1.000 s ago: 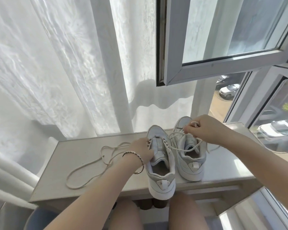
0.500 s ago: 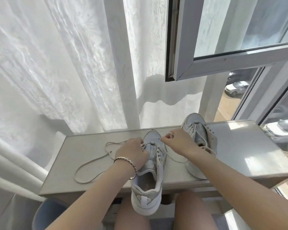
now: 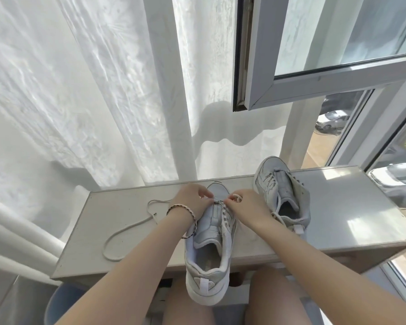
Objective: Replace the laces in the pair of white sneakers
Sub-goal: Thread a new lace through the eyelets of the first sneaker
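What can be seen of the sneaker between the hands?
The sneaker is white, leather-looking with greyish panels, stands upright on the ledge, toe toward the curtain, heel and pull tab overhanging the near edge. The left hand grips its front; the right hand pinches a lace at its front eyelets.

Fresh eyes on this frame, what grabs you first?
Both hands meet at the toe end of the near sneaker, whose heel hangs over the front edge of the sill. The left hand holds its side and the right hand pinches a lace loop. A loose lace snakes across the sill to the left, and the second sneaker sits to the right, below the open window.
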The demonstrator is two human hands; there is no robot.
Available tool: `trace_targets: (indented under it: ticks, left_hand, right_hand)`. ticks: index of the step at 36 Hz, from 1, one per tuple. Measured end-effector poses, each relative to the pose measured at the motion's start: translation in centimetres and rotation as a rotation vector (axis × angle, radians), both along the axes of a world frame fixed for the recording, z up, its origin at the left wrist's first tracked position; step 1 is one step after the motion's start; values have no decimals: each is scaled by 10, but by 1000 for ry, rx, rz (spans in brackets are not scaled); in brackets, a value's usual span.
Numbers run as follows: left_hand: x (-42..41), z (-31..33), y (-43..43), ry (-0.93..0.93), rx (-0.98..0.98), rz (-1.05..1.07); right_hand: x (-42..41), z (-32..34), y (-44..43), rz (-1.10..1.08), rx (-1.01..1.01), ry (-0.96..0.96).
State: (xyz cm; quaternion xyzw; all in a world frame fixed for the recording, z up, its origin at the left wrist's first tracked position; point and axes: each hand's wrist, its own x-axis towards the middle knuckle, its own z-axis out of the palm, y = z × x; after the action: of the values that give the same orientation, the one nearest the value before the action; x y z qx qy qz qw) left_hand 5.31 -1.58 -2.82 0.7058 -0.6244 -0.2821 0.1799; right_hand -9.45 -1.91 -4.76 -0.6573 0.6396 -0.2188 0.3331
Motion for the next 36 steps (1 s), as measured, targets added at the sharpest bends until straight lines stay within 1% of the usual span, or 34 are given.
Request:
trace_targets:
  ticks: [5, 8, 10, 12, 15, 18, 20, 22, 26, 28, 33, 36]
  left_hand:
    - [-1, -2, 1, -3, -5, 34]
    - [-1, -4, 2, 12, 4, 51]
    - [0, -6, 3, 27, 3, 71]
    - [1, -7, 4, 41, -3, 87]
    - [1, -8, 3, 84, -16, 103]
    - [2, -11, 3, 136, -19, 102]
    - [3, -13, 4, 170, -19, 105]
    - [4, -13, 5, 172, -16, 111]
    - [3, -11, 5, 86, -2, 119]
    - [2, -10, 6, 54, -8, 112]
    - [0, -9, 7, 67, -28, 103]
    - [1, -8, 8, 101, -29, 106]
  right_hand:
    - [3, 7, -5, 77, 19, 70]
    - [7, 9, -9, 84, 49, 107]
    - [10, 9, -10, 74, 71, 97]
    - [12, 7, -10, 35, 111, 11]
    - [13, 3, -10, -47, 187, -183]
    - [16, -1, -8, -128, 223, -314]
    - [18, -3, -7, -139, 240, -355]
    - [20, -2, -6, -110, 225, -331]
    - [22, -3, -3, -69, 110, -201]
    - [20, -3, -1, -79, 78, -166]
    - [19, -2, -1, -67, 119, -166]
    - [18, -1, -2, -89, 139, -207]
